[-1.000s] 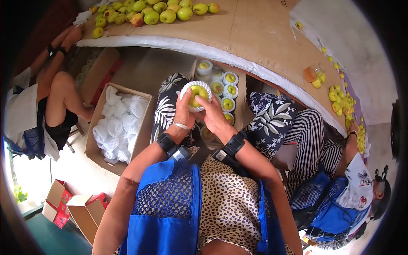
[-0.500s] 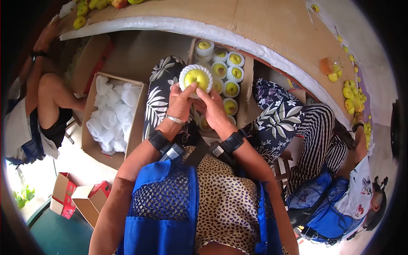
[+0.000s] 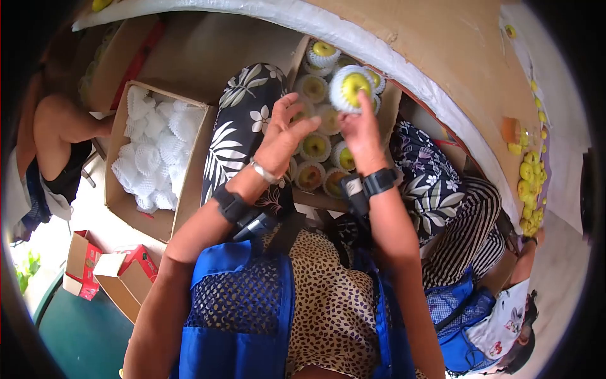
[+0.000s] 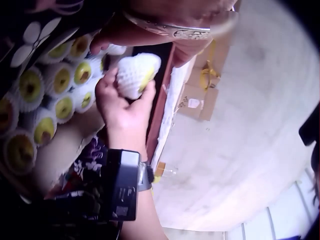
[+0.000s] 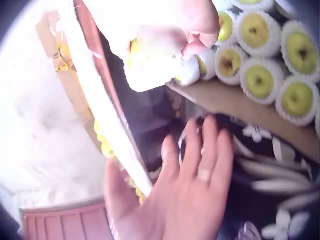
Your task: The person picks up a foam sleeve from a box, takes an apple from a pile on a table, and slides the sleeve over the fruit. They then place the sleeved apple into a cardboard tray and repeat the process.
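Apple point(image 3: 353, 87): yellow-green, wrapped in a white foam net sleeve, held up over the far end of the box, toward 1 o'clock from the body.
Handling: likely firm and fairly light, bruised by knocks; net soft and springy, good for grip, but liable to slide off if tugged.
Hold: best around the netted sides with the fingertips, bare top left alone.
Right hand point(image 3: 361, 136): fingers curled round the lower side of the apple, gripping it through the net; same grip plain in the left wrist view point(image 4: 122, 105).
Left hand point(image 3: 283, 140): spread wide, fingers straight, holding nothing, hovering over the near rows of fruit at 12 o'clock.
Box point(image 3: 297, 63): cardboard, between the knees, packed with netted apples point(image 3: 314, 146) in close rows, touching one another.
Second box point(image 3: 117, 142): at 10 o'clock, on the floor, heaped with loose foam nets point(image 3: 151, 145).
Desk point(image 3: 454, 50): cardboard-topped, white foam edge, curving from 12 to 2 o'clock; loose apples point(image 3: 529, 172) on it at 2 o'clock.
Room: tight; another seated person at 9 o'clock, one more at 4 o'clock; small red and white cartons point(image 3: 107, 268) at 8 o'clock.
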Demonstrator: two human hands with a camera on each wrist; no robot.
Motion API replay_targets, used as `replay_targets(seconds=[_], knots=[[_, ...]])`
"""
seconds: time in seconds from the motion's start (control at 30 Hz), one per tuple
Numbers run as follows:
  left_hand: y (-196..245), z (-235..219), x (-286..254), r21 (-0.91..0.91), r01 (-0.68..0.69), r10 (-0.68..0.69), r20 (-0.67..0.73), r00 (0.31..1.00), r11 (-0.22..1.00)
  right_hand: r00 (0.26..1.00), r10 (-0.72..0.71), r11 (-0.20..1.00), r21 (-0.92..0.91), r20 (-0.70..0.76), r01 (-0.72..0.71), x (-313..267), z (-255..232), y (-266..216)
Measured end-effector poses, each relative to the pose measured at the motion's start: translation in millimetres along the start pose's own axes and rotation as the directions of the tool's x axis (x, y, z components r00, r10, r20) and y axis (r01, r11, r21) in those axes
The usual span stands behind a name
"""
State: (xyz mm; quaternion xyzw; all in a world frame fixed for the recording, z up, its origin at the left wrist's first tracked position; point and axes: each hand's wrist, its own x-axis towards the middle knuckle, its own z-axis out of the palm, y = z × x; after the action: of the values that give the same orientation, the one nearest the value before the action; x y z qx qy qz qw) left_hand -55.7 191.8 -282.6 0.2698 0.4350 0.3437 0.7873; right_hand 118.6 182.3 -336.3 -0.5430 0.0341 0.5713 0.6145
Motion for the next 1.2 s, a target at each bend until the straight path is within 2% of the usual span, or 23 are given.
replay_targets(seconds=[0.07, 0.17, 0.2, 0.27, 0.3, 0.37, 0.47, 0.6, 0.63, 0.73, 0.87, 0.9, 1.0, 1.1, 1.2], knots=[[16, -16, -6, 0.049, -0.128, 0.119, 0.159, 0.98, 0.991, 0.998, -0.044, 0.988, -0.148, -0.049, 0.036, 47, -17, -16], [32, -42, -12, 0.054, -0.157, 0.151, 0.094, 0.984, 0.986, 0.996, 0.04, 0.971, -0.232, -0.085, -0.059, 113, -39, -32], [32, -50, -12, 0.039, -0.181, 0.178, 0.07, 0.982, 0.983, 0.999, 0.033, 0.974, -0.222, -0.034, -0.04, 124, -38, -35], [35, -55, -12, -0.133, -0.087, 0.098, 0.08, 0.992, 0.987, 0.979, 0.036, 0.983, -0.171, -0.201, -0.071, 145, -34, -32], [34, -56, -13, -0.222, -0.032, 0.054, 0.091, 0.994, 0.975, 0.986, 0.02, 0.985, -0.168, -0.164, -0.048, 156, -34, -31], [32, -53, -14, -0.173, -0.048, 0.061, 0.072, 0.996, 0.984, 0.995, -0.006, 0.988, -0.152, -0.098, -0.009, 173, -38, -23], [32, -55, -11, -0.129, -0.055, 0.065, 0.079, 0.995, 0.99, 0.991, -0.008, 0.978, -0.207, -0.132, -0.02, 174, -26, -20], [32, -57, -9, -0.177, -0.048, 0.066, 0.097, 0.993, 0.983, 0.98, 0.09, 0.985, -0.131, -0.177, -0.114, 173, -26, -13], [32, -58, -8, -0.181, -0.041, 0.06, 0.103, 0.993, 0.983, 0.978, 0.035, 0.985, -0.156, -0.206, -0.068, 164, -21, -11], [29, -56, -8, -0.182, -0.034, 0.053, 0.1, 0.994, 0.983, 0.975, 0.06, 0.977, -0.185, -0.213, -0.101, 164, -27, -11], [31, -57, -7, -0.184, -0.026, 0.044, 0.099, 0.994, 0.983, 0.974, 0.105, 0.926, -0.337, -0.199, -0.169, 168, -29, -14], [30, -56, -7, -0.189, -0.023, 0.042, 0.097, 0.994, 0.982, 0.983, 0.111, 0.93, -0.334, -0.147, -0.155, 168, -31, -15], [29, -56, -7, -0.148, -0.023, 0.041, 0.117, 0.992, 0.989, 0.967, 0.182, 0.945, -0.24, -0.176, -0.222, 173, -31, -14], [27, -58, -6, -0.176, -0.036, 0.059, 0.127, 0.99, 0.984, 0.989, 0.048, 0.937, -0.336, -0.137, -0.092, 166, -24, -10], [27, -59, -6, -0.19, -0.029, 0.056, 0.136, 0.989, 0.981, 0.991, 0.054, 0.901, -0.421, -0.12, -0.1, 149, -11, -18]])
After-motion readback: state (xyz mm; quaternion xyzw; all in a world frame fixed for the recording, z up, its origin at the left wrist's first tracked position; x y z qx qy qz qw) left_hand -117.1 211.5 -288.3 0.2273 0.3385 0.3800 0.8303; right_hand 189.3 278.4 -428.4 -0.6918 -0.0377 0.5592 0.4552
